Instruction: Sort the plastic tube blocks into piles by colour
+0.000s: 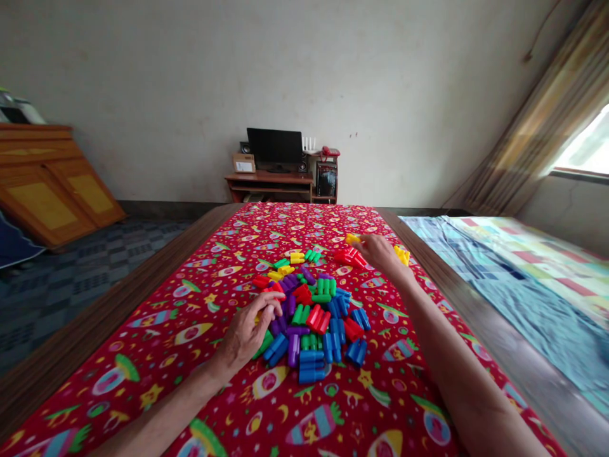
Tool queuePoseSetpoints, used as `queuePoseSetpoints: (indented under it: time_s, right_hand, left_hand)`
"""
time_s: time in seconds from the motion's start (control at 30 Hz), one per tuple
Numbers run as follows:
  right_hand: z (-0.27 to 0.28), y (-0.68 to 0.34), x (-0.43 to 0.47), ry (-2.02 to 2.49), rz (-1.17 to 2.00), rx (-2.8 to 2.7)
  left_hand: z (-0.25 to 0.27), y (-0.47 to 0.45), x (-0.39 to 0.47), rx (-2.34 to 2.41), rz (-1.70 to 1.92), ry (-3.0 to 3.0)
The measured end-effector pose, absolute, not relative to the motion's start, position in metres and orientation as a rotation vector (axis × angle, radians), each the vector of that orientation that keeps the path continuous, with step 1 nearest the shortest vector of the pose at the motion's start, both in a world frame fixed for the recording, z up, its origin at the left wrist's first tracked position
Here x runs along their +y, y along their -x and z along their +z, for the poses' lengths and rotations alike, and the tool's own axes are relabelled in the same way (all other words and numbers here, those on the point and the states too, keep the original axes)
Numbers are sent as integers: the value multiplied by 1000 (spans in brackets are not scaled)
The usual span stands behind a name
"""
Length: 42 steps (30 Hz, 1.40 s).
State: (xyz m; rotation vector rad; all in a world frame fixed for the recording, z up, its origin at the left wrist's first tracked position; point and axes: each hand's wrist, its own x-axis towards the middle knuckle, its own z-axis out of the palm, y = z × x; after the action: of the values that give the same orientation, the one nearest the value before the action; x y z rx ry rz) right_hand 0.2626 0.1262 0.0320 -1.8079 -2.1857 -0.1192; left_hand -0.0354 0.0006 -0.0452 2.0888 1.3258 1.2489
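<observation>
My right hand (378, 252) reaches over the far right part of the cloth, its fingers pinched on a yellow toy block (353, 239). Just below that hand lies a row of red blocks (351, 257), and more yellow blocks (402, 255) sit on its right. My left hand (250, 324) rests at the left side of a mixed pile, fingers curled together; what they grip, if anything, is hidden. A red block (277, 289) shows by its fingertips. Purple blocks (294, 350), blue blocks (311, 367) and green blocks (327, 287) lie close by.
A red patterned cloth (190, 374) covers the table. Small groups of yellow blocks (297, 258) and green blocks (313, 255) lie beyond the pile. A bed (514, 273) stands at the right, a wooden cabinet (57, 184) at the left, a monitor (275, 148) on a desk (271, 181) ahead.
</observation>
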Motion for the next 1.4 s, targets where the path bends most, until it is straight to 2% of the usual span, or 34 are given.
queuePoseSetpoints:
  time_s: [0.13, 0.23, 0.43, 0.57, 0.8, 1.03, 1.27, 1.4]
  right_hand:
    - [28, -312, 141, 2033, -222, -1811]
    - [20, -338, 147, 2195, -157, -1672]
    - [10, -350, 150, 2367, -11, -1650]
    - [19, -341, 147, 2311, -68, -1686]
    - [35, -272, 130, 1874, -164, -2036]
    - [5, -197, 99, 1008, 451, -2568]
    - [-9, -188, 102, 981, 631, -2578]
    - [-4, -185, 100, 738, 821, -2583]
  left_hand:
    - [-41, 34, -1, 1339, 1245, -2098]
    - [-38, 33, -2, 1361, 1232, -2103]
    - [-37, 33, -3, 1372, 1209, -2113]
    - [-38, 34, -2, 1364, 1217, -2120]
    - [-38, 34, -2, 1363, 1232, -2125]
    - [-43, 35, -1, 1328, 1261, -2135]
    - [-47, 37, 1, 1322, 1243, -2139]
    - [-46, 37, 0, 1328, 1269, -2129]
